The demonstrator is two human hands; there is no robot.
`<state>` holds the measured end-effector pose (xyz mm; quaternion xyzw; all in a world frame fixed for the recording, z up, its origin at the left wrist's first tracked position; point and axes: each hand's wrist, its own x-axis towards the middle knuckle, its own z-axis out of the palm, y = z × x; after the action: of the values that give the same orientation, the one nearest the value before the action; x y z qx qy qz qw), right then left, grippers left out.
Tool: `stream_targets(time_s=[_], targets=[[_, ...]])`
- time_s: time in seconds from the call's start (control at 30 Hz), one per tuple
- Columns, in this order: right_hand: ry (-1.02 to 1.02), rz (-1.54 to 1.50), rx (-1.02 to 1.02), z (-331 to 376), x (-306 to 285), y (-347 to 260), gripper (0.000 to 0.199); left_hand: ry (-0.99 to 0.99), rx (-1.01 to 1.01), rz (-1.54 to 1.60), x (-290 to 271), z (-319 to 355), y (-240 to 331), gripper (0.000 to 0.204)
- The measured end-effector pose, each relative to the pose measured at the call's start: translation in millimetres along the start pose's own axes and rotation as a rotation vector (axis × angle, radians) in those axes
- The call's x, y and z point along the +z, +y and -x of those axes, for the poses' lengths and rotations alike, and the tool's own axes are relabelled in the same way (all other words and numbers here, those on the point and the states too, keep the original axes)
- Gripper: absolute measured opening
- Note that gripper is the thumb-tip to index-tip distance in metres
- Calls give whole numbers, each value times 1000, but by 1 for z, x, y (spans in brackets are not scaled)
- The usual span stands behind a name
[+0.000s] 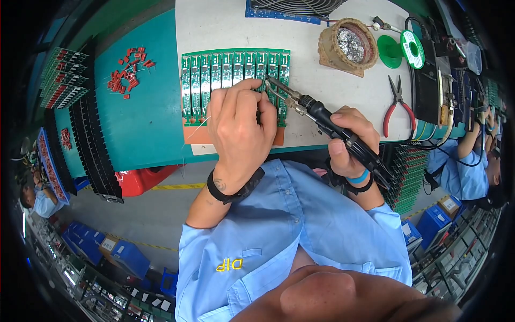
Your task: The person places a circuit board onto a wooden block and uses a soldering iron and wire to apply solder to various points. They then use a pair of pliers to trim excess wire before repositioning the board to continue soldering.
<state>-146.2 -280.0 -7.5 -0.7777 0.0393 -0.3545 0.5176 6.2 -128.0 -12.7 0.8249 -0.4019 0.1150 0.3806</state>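
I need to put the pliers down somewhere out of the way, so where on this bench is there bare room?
Bare white mat above the green circuit board panel, left of the solder tip cleaner. Bare teal surface between the red components and the panel. Crowded on the right: red-handled pliers, solder spool, cables. Both hands cover the panel's lower edge.

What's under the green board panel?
An orange pad shows beneath the panel, sticking out at its lower corners, on the white mat. The left hand covers the panel's lower middle, so what lies there is hidden.
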Motion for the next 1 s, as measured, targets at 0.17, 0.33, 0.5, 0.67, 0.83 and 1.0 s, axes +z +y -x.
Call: stream_targets(time_s=[0.17,0.33,0.5,0.67,0.83,1.0], targets=[[-7,23,24,2,-1,-2,35,-8,12,10,-4,-1,2,16],[30,-18,-11,5,-3,-4,35,-4,20,30,-4,0,-1,16],[33,-26,19,7,-4,-7,35,-14,26,49,-6,-1,1,16],[21,-24,38,6,-1,-5,33,-4,15,37,-4,-2,0,16],[10,-20,62,4,1,-4,31,12,22,23,-1,-4,-3,16],[8,-4,50,4,1,-4,31,10,24,17,-2,-5,-1,16]])
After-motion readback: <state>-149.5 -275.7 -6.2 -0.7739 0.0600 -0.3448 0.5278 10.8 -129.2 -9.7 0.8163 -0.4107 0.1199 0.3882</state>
